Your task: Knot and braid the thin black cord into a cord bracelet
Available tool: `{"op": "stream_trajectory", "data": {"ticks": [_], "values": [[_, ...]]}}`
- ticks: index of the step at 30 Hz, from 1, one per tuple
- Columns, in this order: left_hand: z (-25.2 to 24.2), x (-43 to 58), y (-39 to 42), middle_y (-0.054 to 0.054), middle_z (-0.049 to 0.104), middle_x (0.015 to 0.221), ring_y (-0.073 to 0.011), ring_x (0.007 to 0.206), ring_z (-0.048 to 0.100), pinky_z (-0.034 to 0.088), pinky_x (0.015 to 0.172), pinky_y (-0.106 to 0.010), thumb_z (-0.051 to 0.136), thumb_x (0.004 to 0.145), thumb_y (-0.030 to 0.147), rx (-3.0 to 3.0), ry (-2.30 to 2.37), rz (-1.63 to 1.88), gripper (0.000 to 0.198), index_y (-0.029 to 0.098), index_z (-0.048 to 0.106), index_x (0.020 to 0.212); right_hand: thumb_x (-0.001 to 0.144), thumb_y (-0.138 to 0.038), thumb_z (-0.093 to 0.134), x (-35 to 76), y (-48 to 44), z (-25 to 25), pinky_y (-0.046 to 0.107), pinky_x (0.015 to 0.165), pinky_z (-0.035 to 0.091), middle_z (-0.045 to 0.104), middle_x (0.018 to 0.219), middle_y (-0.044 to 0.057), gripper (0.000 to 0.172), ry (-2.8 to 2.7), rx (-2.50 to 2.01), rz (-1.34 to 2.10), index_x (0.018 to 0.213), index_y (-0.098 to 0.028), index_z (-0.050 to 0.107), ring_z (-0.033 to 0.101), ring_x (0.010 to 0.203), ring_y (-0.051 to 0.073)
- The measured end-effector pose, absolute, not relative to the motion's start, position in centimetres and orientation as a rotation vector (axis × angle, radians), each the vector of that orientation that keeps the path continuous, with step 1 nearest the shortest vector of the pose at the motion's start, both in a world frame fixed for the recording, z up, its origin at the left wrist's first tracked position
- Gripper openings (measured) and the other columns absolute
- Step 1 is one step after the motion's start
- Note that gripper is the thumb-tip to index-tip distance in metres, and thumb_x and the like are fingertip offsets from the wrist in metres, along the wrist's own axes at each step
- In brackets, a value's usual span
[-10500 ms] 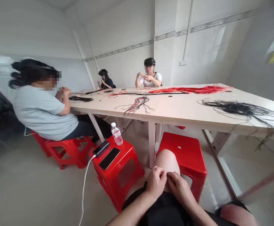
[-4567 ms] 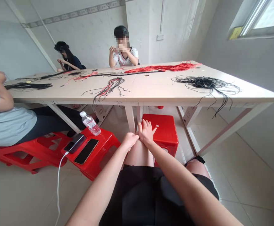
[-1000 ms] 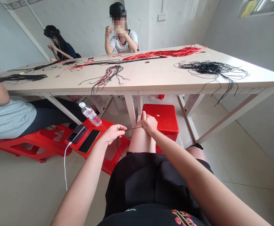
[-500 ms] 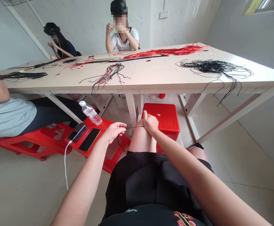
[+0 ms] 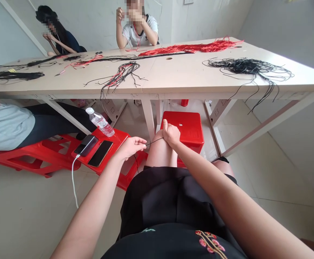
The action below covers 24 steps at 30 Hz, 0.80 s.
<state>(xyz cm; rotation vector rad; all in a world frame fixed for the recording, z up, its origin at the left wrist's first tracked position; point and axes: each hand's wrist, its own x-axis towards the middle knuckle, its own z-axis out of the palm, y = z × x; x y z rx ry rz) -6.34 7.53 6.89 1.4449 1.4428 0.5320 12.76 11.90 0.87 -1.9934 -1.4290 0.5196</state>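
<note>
A thin black cord (image 5: 155,140) runs between my two hands, just above my bare knee. My left hand (image 5: 133,146) pinches its left end between thumb and fingers. From under that hand a length of cord hangs down past the red stool beside my leg. My right hand (image 5: 171,133) is closed in a fist around the other end, thumb upward, resting by the knee. What lies inside the right fist is hidden.
On the table (image 5: 178,77) lie a black cord bundle (image 5: 244,66), red cords (image 5: 189,48) and a mixed bundle (image 5: 123,72). A stool (image 5: 121,136) at left holds a water bottle (image 5: 100,122), a phone (image 5: 100,153) and a power bank (image 5: 86,145). Co-workers sit around the table.
The view has tilted down and shifted slightly. The cord between my hands now slants up to the right rather than lying nearly level. Both hands keep their hold.
</note>
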Motion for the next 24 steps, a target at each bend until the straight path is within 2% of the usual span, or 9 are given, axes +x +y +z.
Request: {"op": "stream_trajectory", "data": {"ticks": [9,14,19,24], "values": [[5.0,-6.4,8.0,-0.002,0.061,0.074,-0.0113,0.067,0.054,0.043,0.066,-0.025,0.066,0.06,0.027,1.651,1.42,0.755,0.023,0.016,0.06,0.079,0.087,-0.061,0.003,12.9,11.9,0.8,0.036,0.075,0.045,0.067,0.086,0.013,0.075,-1.422,-1.988,0.523,0.079,-0.018,0.064,0.062,0.087,0.027],[5.1,-6.2,7.8,0.0,0.058,0.075,-0.0107,0.069,0.053,0.043,0.066,-0.024,0.066,0.061,0.024,1.6,1.404,0.722,0.024,0.017,0.058,0.082,0.085,-0.062,0.002,13.0,11.9,0.6,0.035,0.074,0.045,0.067,0.086,0.013,0.077,-1.413,-1.994,0.523,0.08,-0.017,0.064,0.062,0.086,0.027],[5.6,-4.5,8.0,-0.002,0.058,0.081,-0.0115,0.075,0.053,0.043,0.069,-0.024,0.068,0.06,0.024,1.503,1.309,0.579,0.035,0.016,0.06,0.093,0.086,-0.062,0.001,12.8,11.9,0.7,0.035,0.075,0.045,0.067,0.084,0.012,0.078,-1.44,-1.978,0.52,0.08,-0.017,0.065,0.062,0.086,0.026],[5.2,-1.2,8.9,-0.005,0.063,0.084,-0.0155,0.077,0.055,0.042,0.071,-0.027,0.064,0.067,0.029,1.829,1.351,0.559,0.03,0.016,0.065,0.094,0.087,-0.06,0.004,12.6,12.0,0.8,0.035,0.074,0.046,0.067,0.085,0.013,0.075,-1.436,-2.003,0.507,0.079,-0.017,0.065,0.062,0.086,0.027]]}}
